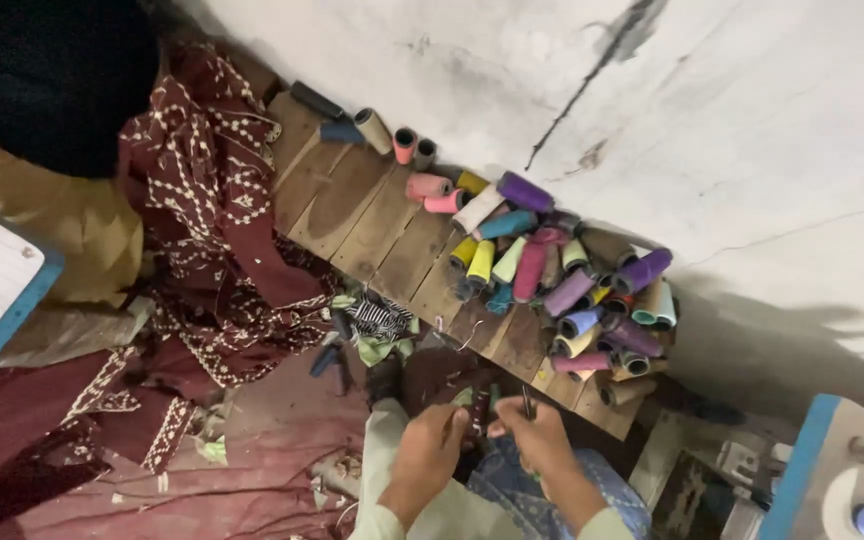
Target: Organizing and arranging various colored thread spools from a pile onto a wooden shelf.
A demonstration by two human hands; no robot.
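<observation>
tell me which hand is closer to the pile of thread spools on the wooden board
The right hand is nearer: it sits just below the near edge of the pile of thread spools. The left hand is farther to the left, beside the maroon cloth.

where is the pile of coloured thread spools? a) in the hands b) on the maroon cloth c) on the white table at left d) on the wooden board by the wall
d, the thread spools lie heaped on the wooden board against the wall, apart from both hands.
</observation>
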